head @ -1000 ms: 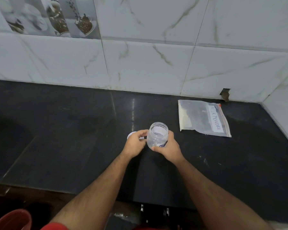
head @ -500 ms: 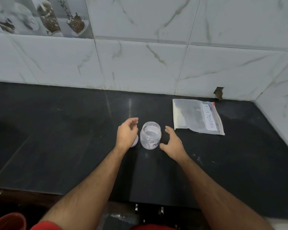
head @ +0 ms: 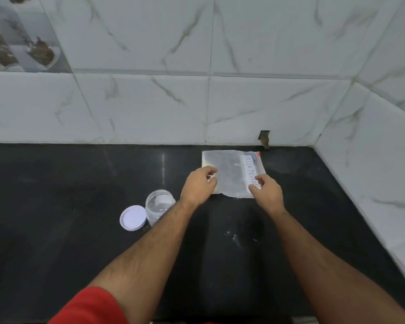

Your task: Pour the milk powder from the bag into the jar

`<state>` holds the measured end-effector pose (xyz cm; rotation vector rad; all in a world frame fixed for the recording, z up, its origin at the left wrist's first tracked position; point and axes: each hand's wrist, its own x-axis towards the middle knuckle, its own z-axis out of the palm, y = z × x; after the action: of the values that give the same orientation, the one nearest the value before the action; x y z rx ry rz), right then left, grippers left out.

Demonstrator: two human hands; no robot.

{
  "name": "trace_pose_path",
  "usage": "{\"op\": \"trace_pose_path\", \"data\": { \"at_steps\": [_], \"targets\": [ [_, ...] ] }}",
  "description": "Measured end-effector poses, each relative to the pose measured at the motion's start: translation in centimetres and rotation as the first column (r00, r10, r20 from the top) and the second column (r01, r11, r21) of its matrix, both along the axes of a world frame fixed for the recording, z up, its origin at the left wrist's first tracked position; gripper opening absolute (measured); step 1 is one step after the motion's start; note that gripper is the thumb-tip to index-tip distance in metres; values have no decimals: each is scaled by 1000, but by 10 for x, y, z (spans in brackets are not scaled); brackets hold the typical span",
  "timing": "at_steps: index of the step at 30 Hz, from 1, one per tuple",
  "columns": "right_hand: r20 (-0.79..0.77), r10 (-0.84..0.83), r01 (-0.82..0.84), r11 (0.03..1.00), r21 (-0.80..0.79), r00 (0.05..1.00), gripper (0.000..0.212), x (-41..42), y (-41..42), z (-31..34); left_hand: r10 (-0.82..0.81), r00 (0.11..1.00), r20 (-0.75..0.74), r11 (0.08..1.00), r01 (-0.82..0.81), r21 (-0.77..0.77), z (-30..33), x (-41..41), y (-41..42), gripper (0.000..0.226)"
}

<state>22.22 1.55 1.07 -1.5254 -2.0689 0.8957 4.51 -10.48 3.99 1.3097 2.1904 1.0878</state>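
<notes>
Lying flat on the table (head: 56, 206), the bag (head: 229, 174) is pinched by left hand (head: 198, 185) fingers (head: 211, 170) at its left edge and right hand (head: 267, 191) fingers (head: 255, 178) at its near right corner.

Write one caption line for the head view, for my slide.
Both hands, left and right, reach the clear zip bag of milk powder on the black counter; the open clear plastic jar waits beside its white round lid.

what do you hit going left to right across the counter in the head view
lid → jar → left hand → bag → right hand, all on or over the black counter; both hands are at the bag's near edge.
</notes>
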Motion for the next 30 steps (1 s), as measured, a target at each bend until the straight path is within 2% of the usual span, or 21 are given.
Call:
{"op": "trace_pose_path", "data": {
  "at_steps": [5,10,12,13,15,16,18,22,25,28,30],
  "targets": [
    [114,-41,48,997,-54,993,36,26,54,-9,-21,1000,-2,991,20,-132,-19,23,38,38],
    [207,-19,47,990,-131,978,41,30,88,-24,-42,999,5,965,42,-259,-34,37,64,45],
    [221,3,32,987,-155,975,27,27,95,-28,-39,999,14,954,41,-296,-38,41,72,47],
    [224,14,26,984,-176,974,9,26,98,-30,-39,999,15,951,41,-307,-40,43,75,47],
    [207,21,20,981,-194,978,22,22,104,-35,-39,999,20,946,44,-322,-42,47,81,48],
    [200,28,13,979,-202,979,22,20,105,-36,-38,999,26,944,44,-327,-42,48,83,48],
    [148,41,-10,978,-206,988,8,16,107,-38,-27,999,39,945,39,-325,-40,49,88,47],
    [-41,16,-21,991,-132,999,10,10,102,-32,55,998,33,963,-44,-267,-30,48,99,37],
    [-186,68,-84,994,-77,980,14,5,96,-26,157,986,50,972,-146,-184,-15,46,112,27],
    [-211,147,-140,989,49,966,15,-3,89,-18,211,971,107,973,-199,-118,5,43,126,29],
    [-226,161,-148,986,75,961,21,-7,79,-5,223,968,118,973,-213,-88,21,41,132,35]
  ]
}}
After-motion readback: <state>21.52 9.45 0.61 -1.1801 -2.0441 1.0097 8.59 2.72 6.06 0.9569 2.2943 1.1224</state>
